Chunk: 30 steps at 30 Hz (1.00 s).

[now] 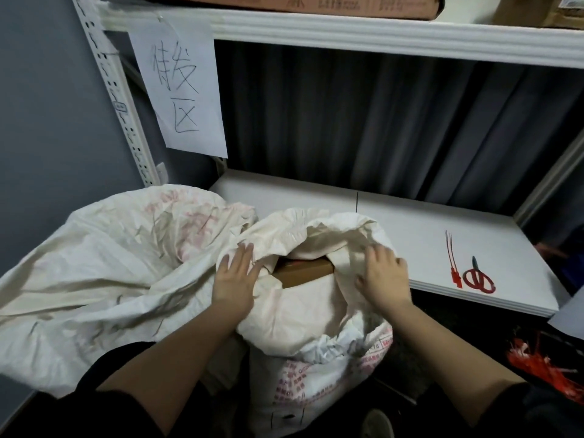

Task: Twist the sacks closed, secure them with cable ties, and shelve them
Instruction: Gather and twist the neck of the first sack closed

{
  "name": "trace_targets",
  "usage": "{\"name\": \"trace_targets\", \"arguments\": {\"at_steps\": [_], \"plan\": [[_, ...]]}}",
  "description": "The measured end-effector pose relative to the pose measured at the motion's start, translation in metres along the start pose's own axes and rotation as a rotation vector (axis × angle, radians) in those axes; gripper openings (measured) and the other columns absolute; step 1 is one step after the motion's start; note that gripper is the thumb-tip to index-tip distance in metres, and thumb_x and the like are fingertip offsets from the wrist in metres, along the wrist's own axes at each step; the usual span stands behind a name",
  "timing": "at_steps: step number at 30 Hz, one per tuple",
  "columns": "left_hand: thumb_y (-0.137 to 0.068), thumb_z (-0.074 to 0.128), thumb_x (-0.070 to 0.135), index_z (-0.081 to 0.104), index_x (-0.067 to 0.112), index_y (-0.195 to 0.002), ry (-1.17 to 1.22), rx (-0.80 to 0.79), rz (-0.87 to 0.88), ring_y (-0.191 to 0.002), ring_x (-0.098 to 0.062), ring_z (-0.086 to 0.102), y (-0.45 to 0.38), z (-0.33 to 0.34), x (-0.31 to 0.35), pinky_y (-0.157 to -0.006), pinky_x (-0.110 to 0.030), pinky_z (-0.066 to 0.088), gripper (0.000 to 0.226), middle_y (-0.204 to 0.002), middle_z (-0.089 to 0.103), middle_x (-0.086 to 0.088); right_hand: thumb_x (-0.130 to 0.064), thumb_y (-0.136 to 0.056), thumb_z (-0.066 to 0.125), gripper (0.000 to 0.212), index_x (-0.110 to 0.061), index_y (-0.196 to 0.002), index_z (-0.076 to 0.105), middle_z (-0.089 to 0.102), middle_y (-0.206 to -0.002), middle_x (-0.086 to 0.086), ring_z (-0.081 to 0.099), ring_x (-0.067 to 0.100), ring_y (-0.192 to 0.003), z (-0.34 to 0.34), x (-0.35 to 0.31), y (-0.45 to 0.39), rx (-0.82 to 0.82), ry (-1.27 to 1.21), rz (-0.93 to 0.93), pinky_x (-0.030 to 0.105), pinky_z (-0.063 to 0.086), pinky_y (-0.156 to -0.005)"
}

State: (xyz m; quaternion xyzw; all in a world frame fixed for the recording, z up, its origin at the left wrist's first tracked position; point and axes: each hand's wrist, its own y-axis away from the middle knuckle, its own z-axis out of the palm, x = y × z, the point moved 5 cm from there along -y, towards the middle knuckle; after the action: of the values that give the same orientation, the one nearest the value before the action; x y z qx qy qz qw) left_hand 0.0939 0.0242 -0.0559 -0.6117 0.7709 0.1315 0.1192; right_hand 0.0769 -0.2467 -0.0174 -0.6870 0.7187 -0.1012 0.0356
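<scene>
A white woven sack with red print stands open in front of me, leaning against the shelf edge. A brown cardboard box shows inside its mouth. My left hand lies flat with straight fingers on the sack's left rim. My right hand rests on the right rim, its fingers bent over the fabric. A second white sack lies slumped to the left, partly on the shelf. Red cable ties lie on the white shelf to the right.
Red-handled scissors lie next to the ties. A handwritten paper sign hangs from the rack's upper beam. Grey curtain fabric closes the back of the shelf. A bundle of red ties lies low at the right.
</scene>
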Motion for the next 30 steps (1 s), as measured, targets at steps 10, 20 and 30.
{"name": "trace_targets", "arguments": {"at_steps": [10, 20, 30], "plan": [[-0.089, 0.057, 0.034, 0.073, 0.018, -0.089, 0.32, 0.459, -0.132, -0.088, -0.027, 0.061, -0.029, -0.044, -0.02, -0.073, -0.035, 0.041, 0.023, -0.083, 0.072, -0.003, -0.041, -0.084, 0.067, 0.079, -0.004, -0.142, 0.029, 0.05, -0.135, 0.021, 0.051, 0.037, -0.12, 0.042, 0.069, -0.025, -0.364, -0.805, 0.607, 0.044, 0.044, -0.097], [-0.088, 0.058, 0.036, 0.059, 0.022, -0.109, 1.029, 0.601, -0.413, -0.095, -0.027, 0.063, -0.017, -0.074, -0.076, -0.088, -0.044, 0.047, 0.025, -0.101, 0.067, 0.001, -0.024, -0.089, 0.058, 0.014, -0.013, -0.093, 0.065, 0.062, -0.081, 0.003, 0.056, 0.018, -0.074, -0.055, 0.101, -0.059, 0.376, -1.142, 0.531, 0.026, 0.04, -0.058], [-0.073, 0.05, 0.063, 0.037, 0.018, -0.14, 0.425, 0.565, 0.474, -0.11, -0.017, 0.061, 0.022, -0.095, 0.052, -0.087, -0.029, 0.047, 0.082, -0.135, 0.055, -0.005, -0.034, -0.087, 0.064, 0.019, -0.017, -0.096, 0.067, 0.062, -0.079, -0.008, 0.057, 0.004, -0.069, -0.06, 0.084, -0.071, 0.271, -1.54, 0.437, 0.019, 0.045, -0.065]]}}
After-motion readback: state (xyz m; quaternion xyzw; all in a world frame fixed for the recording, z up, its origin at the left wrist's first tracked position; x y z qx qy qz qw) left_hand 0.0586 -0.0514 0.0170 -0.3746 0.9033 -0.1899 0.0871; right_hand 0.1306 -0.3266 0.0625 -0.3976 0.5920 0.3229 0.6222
